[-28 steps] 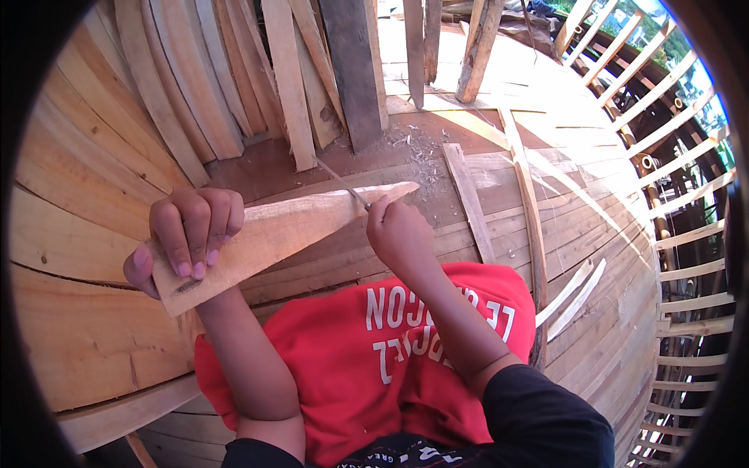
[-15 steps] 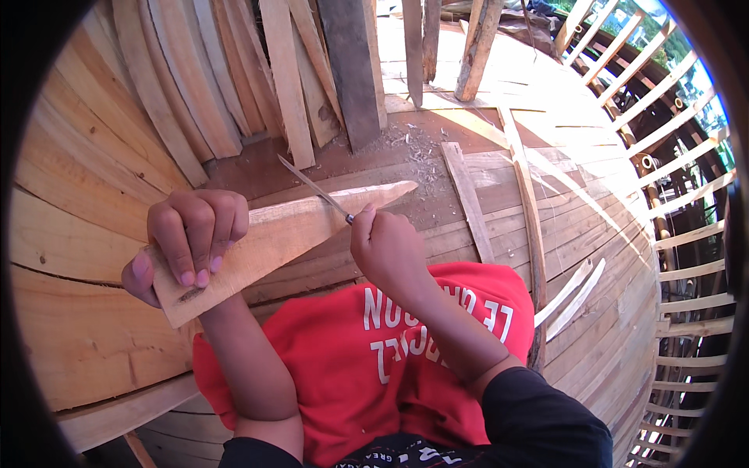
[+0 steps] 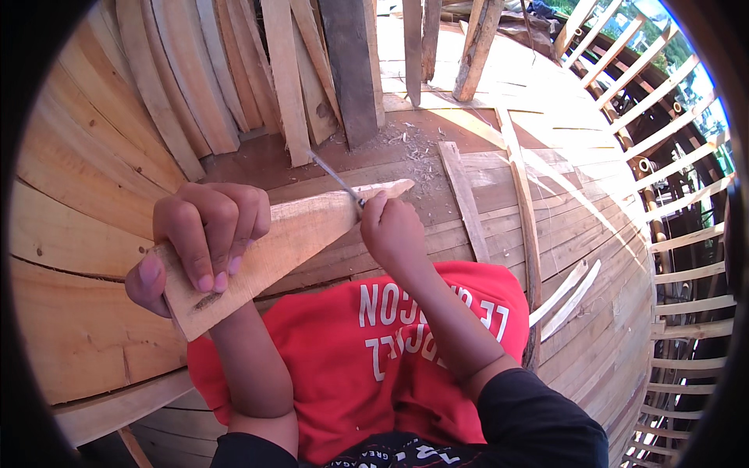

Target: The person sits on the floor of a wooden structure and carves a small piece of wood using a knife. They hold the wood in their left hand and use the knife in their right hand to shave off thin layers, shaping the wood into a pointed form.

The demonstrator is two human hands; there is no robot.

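My left hand (image 3: 211, 234) is wrapped round the broad end of a pale wooden board (image 3: 292, 238), fingers over its face and thumb at the end edge. The board slants up to the right and tapers to a blunt point. In my right hand (image 3: 396, 235) is the handle of a knife (image 3: 337, 179), closed in my fist. The thin blade lies across the board's upper edge near the tapered end, its tip pointing up and left. Fresh, lighter wood shows along that edge. A red cloth (image 3: 328, 335) with white lettering covers my lap beneath both arms.
Upright planks (image 3: 195, 86) stand along the curved wooden wall at the left. Wood shavings (image 3: 409, 144) lie on the plank floor (image 3: 593, 312) ahead. Loose strips, including a narrow batten (image 3: 466, 203) and a pale curved strip (image 3: 572, 300), rest to the right. Slatted railing (image 3: 690, 273) borders the far right.
The knife and my right hand have shifted slightly right along the board's edge toward the tapered end. The board's broad end has come a little lower and nearer, with my left hand still on it.
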